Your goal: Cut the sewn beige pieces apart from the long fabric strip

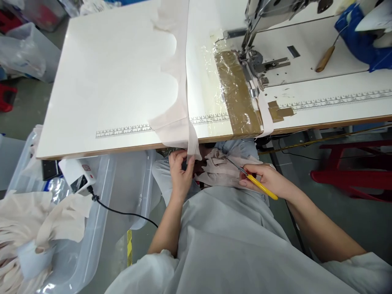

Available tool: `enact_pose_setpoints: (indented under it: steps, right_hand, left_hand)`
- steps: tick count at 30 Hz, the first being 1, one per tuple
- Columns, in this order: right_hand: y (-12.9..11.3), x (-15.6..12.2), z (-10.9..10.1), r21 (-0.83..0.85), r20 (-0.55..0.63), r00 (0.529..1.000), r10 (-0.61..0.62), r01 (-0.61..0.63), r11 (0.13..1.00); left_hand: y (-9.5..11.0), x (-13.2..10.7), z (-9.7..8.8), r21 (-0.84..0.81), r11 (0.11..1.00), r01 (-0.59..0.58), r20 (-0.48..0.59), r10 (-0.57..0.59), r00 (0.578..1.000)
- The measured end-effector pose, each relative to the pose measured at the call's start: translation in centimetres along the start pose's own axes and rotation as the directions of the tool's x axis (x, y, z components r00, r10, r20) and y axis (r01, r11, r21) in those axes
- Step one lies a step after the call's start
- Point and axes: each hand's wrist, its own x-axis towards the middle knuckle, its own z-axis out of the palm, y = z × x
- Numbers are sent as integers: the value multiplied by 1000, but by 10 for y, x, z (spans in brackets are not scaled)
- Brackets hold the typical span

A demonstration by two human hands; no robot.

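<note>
My left hand (181, 173) pinches the lower end of a pale pink fabric strip (177, 126) just below the table's front edge. The strip runs up across the white table (119, 69), with a scalloped left side. In my right hand (269, 178) is a pair of scissors with yellow handles (261, 186), seen edge-on. Their metal blades point up and left over a bunched pile of pale pink fabric (217, 165) on my lap. The blades lie apart from the strip in my left hand.
A sewing machine (255, 53) stands on the table, with a narrow pale strip (265, 112) hanging near its foot. A wooden-handled awl (325, 59) lies at right. Fabric pieces (27, 216) fill a clear plastic bin (101, 228) at left. A red stool (352, 177) stands right.
</note>
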Motion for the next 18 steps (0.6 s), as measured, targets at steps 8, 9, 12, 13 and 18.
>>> enact_pose_setpoints:
  steps: [8,9,12,13,18]
  right_hand:
    - [15,-16,5,140,-37,994,105,-99,985]
    - [17,-16,6,150,-41,993,112,-104,983]
    - [19,-12,8,125,-12,995,96,-93,988]
    - [17,-10,9,114,2,996,85,-85,990]
    - [-3,3,10,58,61,998,20,-23,998]
  left_hand:
    - [-76,-45,-49,-36,761,648,-131,-646,752]
    - [-83,-52,-59,9,730,684,-156,-674,722]
    - [-71,-66,-74,54,719,692,-119,-684,720]
    - [-57,-67,-72,21,734,678,-27,-678,735]
    - [25,-53,-43,-251,770,586,566,-374,734]
